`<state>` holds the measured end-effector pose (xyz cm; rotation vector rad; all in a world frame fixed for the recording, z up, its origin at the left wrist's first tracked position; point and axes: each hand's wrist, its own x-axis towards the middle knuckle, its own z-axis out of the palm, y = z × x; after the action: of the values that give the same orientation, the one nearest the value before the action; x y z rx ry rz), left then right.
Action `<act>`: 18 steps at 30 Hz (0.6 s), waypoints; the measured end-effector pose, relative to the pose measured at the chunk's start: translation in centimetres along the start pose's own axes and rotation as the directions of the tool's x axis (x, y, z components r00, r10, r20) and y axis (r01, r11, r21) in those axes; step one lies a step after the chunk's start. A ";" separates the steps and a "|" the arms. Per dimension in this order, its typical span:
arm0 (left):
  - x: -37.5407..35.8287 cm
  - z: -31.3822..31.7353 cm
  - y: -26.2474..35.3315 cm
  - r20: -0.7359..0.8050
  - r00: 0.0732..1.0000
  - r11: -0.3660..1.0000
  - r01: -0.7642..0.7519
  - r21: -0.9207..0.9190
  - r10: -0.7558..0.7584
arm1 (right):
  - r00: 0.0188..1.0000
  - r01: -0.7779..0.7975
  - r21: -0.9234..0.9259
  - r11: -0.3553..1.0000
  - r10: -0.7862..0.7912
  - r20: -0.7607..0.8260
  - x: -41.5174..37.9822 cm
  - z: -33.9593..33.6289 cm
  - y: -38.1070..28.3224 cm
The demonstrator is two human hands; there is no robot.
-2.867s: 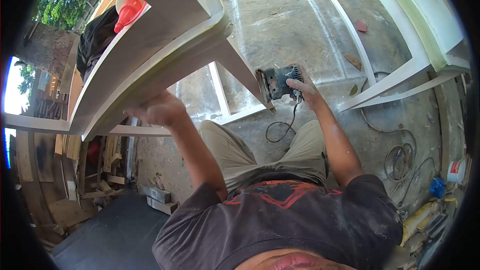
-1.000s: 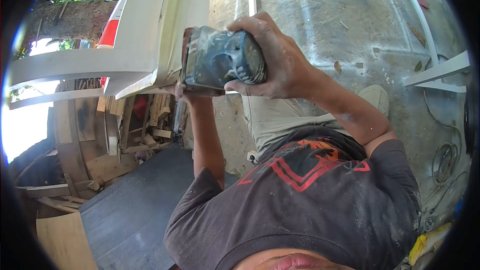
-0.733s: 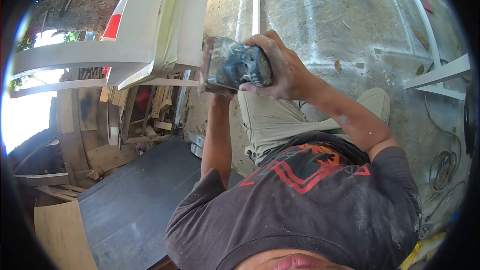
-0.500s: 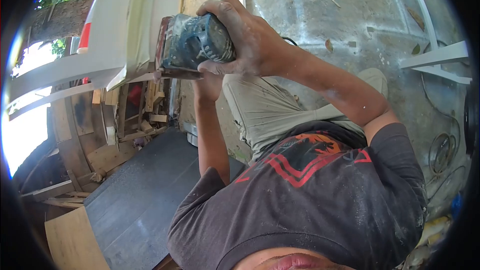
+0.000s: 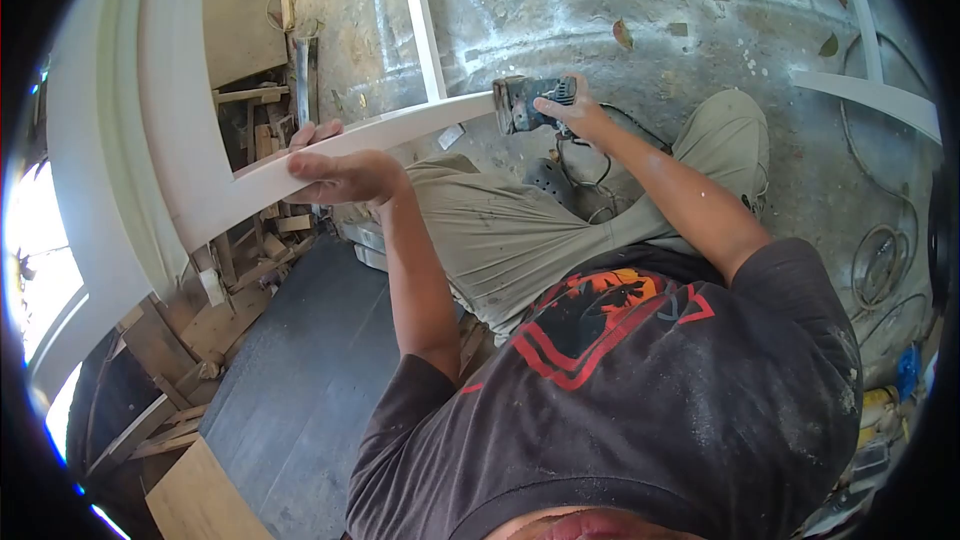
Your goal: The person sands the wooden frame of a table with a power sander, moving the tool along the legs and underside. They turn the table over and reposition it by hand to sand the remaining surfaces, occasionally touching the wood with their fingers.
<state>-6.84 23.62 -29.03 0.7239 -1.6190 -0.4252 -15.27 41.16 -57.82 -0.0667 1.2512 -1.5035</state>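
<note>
My left hand [image 5: 345,176] is closed around the lower rail of a white wooden frame [image 5: 262,180], thumb on the near side and fingertips showing over the far edge. In my right hand [image 5: 572,112] is a dusty blue-green electric sander [image 5: 535,103], gripped by its body. Its flat base faces left, right at the right-hand end of the visible rail. A dark cord [image 5: 607,165] hangs below the tool. The wide side of the white frame rises at the left, with a pale strip running along it.
Wood offcuts [image 5: 270,245] lie piled at the left beside a dark flat panel [image 5: 300,390]. Another white bar [image 5: 870,100] is at the right, near a coiled cable [image 5: 880,265] on the concrete floor [image 5: 560,0]. A dark clog [image 5: 548,180] shows between my legs.
The sander in my right hand has moved right and toward me, from the frame's left corner to the rail's right end. My left hand, mostly hidden before, now shows gripping the rail.
</note>
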 end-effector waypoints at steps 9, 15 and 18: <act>-1.6 0.2 0.4 0.008 1.000 0.983 0.023 0.181 -0.025 | 0.997 -0.017 0.148 0.989 0.029 -0.077 2.5 -0.8 5.6; -4.3 0.0 -1.0 0.108 0.994 0.913 -0.039 0.406 -0.005 | 0.929 0.365 -0.078 0.928 -0.369 -0.043 -1.8 1.9 5.2; -4.3 0.0 -1.5 0.085 0.995 0.904 0.011 0.427 -0.052 | 0.991 0.123 0.217 0.968 -0.131 0.023 0.2 0.1 4.7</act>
<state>-6.26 25.41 -33.20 1.0729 -1.8152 -0.1237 -12.09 41.76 -61.20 -0.0315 1.0644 -1.7336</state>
